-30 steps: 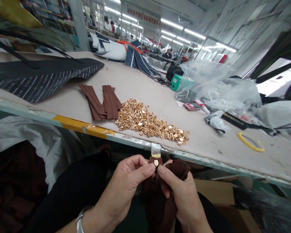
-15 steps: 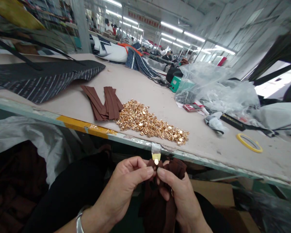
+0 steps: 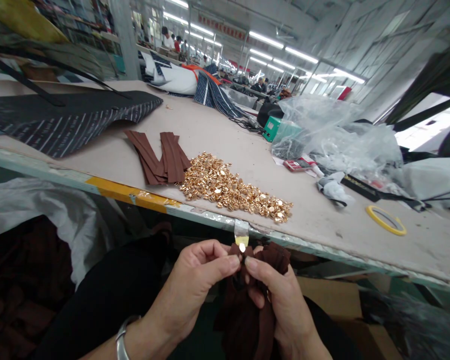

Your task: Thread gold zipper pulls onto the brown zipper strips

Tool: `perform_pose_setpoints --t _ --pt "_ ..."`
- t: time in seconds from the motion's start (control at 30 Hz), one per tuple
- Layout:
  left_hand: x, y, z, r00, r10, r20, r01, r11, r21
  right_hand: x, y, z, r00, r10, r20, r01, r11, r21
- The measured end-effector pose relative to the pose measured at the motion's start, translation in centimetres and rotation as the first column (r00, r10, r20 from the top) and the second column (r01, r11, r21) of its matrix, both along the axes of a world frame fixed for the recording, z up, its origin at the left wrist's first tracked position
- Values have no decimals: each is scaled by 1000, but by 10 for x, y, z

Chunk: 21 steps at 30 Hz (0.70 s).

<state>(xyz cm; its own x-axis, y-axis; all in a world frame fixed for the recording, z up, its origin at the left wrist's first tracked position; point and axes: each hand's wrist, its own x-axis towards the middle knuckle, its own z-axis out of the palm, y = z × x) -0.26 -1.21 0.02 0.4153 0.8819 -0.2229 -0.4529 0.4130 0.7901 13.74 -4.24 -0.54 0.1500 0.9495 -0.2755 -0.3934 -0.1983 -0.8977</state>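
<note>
Just below the table's front edge, my left hand (image 3: 195, 280) and my right hand (image 3: 283, 295) pinch the brown fabric (image 3: 243, 325) between thumbs and fingers. A small shiny gold piece (image 3: 242, 247) sits on the fabric between my two thumb tips. More of the brown cloth is bunched in my right palm and hangs below. On the table, a pile of gold metal pieces (image 3: 228, 187) lies in front of my hands. Beside the pile, at its left, are several flat brown strips (image 3: 172, 162).
Dark striped material (image 3: 82, 120) covers the table's left side. Clear plastic bags (image 3: 322, 130), a green box (image 3: 272, 128) and a yellow tape roll (image 3: 385, 220) are at the right. A cardboard box (image 3: 330, 300) stands under the table. People work far behind.
My thumbs have shifted very slightly to the right with the fabric. Both hands keep their pinch, and the things on the table lie as before.
</note>
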Motion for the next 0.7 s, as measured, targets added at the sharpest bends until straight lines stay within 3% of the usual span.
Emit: perform_pose_setpoints --t 0.5,0.7 --pt "7 4 -1 995 10 -100 -5 999 45 4 13 0 998 53 33 -53 999 0" --pt "9 1 2 983 -49 -177 62 996 63 19 17 7 953 72 293 -96 993 69"
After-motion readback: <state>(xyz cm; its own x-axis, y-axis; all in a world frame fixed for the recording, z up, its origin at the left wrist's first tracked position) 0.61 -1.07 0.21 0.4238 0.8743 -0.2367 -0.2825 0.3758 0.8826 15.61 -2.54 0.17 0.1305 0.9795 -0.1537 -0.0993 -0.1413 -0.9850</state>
